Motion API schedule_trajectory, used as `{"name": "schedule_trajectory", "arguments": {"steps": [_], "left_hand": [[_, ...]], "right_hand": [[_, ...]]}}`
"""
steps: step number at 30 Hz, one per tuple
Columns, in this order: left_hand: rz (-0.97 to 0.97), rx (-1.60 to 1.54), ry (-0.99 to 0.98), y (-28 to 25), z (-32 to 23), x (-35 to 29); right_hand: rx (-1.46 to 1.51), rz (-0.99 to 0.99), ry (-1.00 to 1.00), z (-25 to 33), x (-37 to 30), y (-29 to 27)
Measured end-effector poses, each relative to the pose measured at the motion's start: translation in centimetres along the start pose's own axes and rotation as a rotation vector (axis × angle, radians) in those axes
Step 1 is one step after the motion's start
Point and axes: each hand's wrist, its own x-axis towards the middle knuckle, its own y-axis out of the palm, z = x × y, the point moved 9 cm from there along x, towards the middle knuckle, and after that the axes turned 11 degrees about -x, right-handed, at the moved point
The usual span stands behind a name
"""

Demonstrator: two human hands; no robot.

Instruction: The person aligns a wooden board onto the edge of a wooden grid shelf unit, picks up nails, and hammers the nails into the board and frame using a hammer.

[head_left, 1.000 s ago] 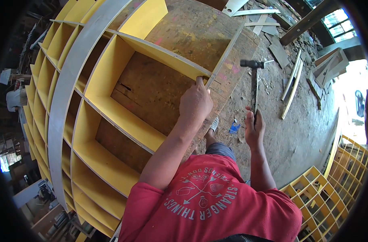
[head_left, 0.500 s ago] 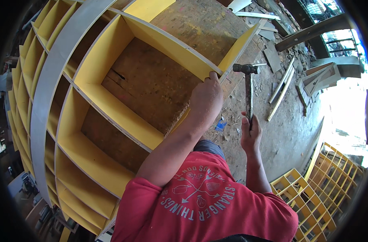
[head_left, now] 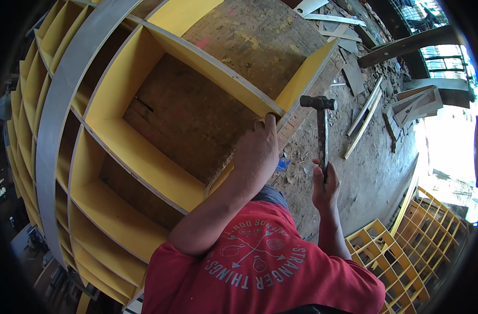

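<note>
— While the yellow grid frame (head_left: 144, 154) spreads left and ahead of your left hand (head_left: 257, 149), what holds it up?

— It lies on the worn wooden surface (head_left: 249, 47), likely because anything so broad needs support. Just ahead of your left fingers, its long divider (head_left: 212, 72) meets the end panel (head_left: 306, 73).

— And your grip?

— Your right hand (head_left: 327, 188) is wrapped around the lower handle of the hammer (head_left: 322, 133), its head standing above your fist, presumably to keep that weight free. Your left fingers curl against the divider's near end, seemingly steadying it; I cannot tell whether they pinch anything small, since your knuckles hide it.

— What about edges and room?

— Floor (head_left: 375, 167) stretches out to the right of your right hand, so that arm has space on its outer side. The end panel's rim runs away from your left hand, forward and right; the hammer's head appears just beside it, though the depth between is unclear. Tightest are your left fingertips, right at the joint.
</note>
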Motion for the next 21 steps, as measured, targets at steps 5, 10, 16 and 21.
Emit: {"name": "schedule_trajectory", "arguments": {"steps": [5,10,16,21], "left_hand": [[-0.009,-0.013,0.0,0.0,0.2,0.3],[0.013,-0.085,-0.018,-0.1,0.3,0.5],[-0.032,-0.03,0.028,-0.1,0.3,0.4],[-0.051,-0.034,-0.016,-0.3,0.3,0.3]], "right_hand": [[-0.001,0.03,0.021,0.1,1.0,0.3],[-0.051,-0.1,-0.11,0.3,-0.3,-1.0],[-0.279,0.023,-0.095,2.1,-0.3,-1.1],[-0.242,0.05,-0.043,1.4,-0.5,-0.9]]}}
